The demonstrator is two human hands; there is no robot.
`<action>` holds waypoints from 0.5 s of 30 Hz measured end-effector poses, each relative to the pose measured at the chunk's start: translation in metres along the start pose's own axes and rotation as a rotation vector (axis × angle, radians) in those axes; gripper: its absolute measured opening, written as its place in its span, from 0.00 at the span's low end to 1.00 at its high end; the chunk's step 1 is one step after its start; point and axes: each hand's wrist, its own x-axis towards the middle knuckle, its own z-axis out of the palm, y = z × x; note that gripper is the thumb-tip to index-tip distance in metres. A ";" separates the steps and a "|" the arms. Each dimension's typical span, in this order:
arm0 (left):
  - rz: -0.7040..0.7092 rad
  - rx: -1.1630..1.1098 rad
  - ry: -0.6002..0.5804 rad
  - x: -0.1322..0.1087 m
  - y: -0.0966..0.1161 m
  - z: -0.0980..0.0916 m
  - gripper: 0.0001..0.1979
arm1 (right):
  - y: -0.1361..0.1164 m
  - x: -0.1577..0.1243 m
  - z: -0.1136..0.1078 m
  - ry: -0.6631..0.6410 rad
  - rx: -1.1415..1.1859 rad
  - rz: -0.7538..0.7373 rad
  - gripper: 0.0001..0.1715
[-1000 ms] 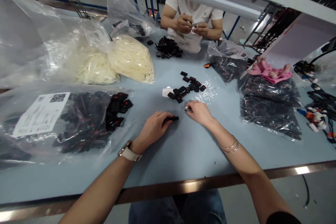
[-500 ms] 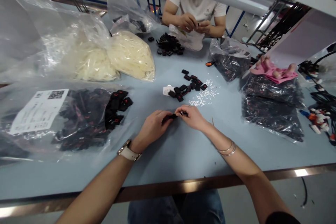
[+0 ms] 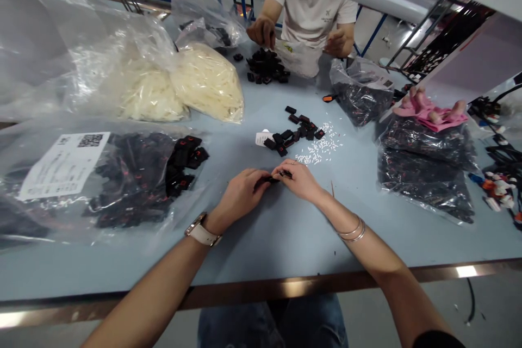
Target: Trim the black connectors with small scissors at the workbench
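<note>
The black connector (image 3: 269, 179) hangs just above the tabletop (image 3: 285, 239), clenched in the grip of both my left hand (image 3: 238, 196) and right hand (image 3: 300, 180) (fingertips meeting). Beyond lie loose black pieces (image 3: 291, 133). On the left, a clear bag (image 3: 36, 125) spills black parts beside a bag of white strips (image 3: 212, 87).
</note>
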 end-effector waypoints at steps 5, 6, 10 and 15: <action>-0.005 -0.002 -0.001 0.000 0.000 0.000 0.09 | 0.000 0.001 0.000 -0.023 -0.024 -0.002 0.07; -0.006 -0.001 -0.001 0.001 0.000 0.001 0.09 | 0.000 0.001 0.000 -0.025 -0.030 -0.005 0.08; -0.012 -0.006 -0.003 0.001 0.000 0.000 0.08 | 0.000 0.000 0.000 -0.030 -0.045 -0.007 0.08; -0.016 -0.010 -0.021 0.002 0.001 -0.001 0.08 | 0.001 -0.001 -0.001 -0.040 0.008 -0.021 0.06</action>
